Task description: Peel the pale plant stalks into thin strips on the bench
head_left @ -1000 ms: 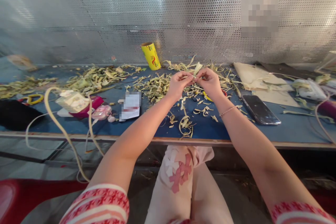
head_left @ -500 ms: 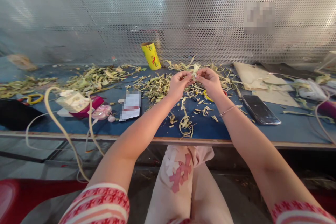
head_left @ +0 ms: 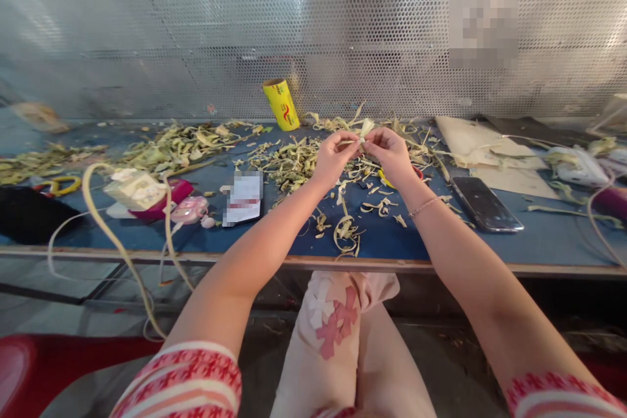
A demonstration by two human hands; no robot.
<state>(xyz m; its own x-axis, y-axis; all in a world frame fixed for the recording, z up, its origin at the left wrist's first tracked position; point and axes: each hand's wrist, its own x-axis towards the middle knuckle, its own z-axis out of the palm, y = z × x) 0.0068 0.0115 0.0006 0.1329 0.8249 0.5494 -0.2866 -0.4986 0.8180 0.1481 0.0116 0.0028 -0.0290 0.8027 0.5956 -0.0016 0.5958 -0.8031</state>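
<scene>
Close together over the middle of the table, my left hand (head_left: 337,155) and my right hand (head_left: 390,153) both pinch a small pale green-yellow leafy piece (head_left: 366,127). Its flared end sticks up above my fingertips, and the pinched part is mostly hidden. Below and around the hands lies a loose heap of pale dried plant strips (head_left: 298,160). Partly covered by my right hand, yellow-and-red-handled scissors (head_left: 386,179) rest on the table. A few curled strips (head_left: 347,230) lie nearer the front edge.
A yellow cardboard tube (head_left: 281,106) stands at the back before a perforated metal panel. On the right are a phone (head_left: 486,204) and flat cardboard (head_left: 470,140). To the left lie a labelled packet (head_left: 244,199), a charger with cables (head_left: 137,189), more plant strips (head_left: 171,147) and another pair of scissors (head_left: 66,185).
Both hands stay nearly in place, with small finger shifts around the leafy piece. Nothing on the table has visibly moved.
</scene>
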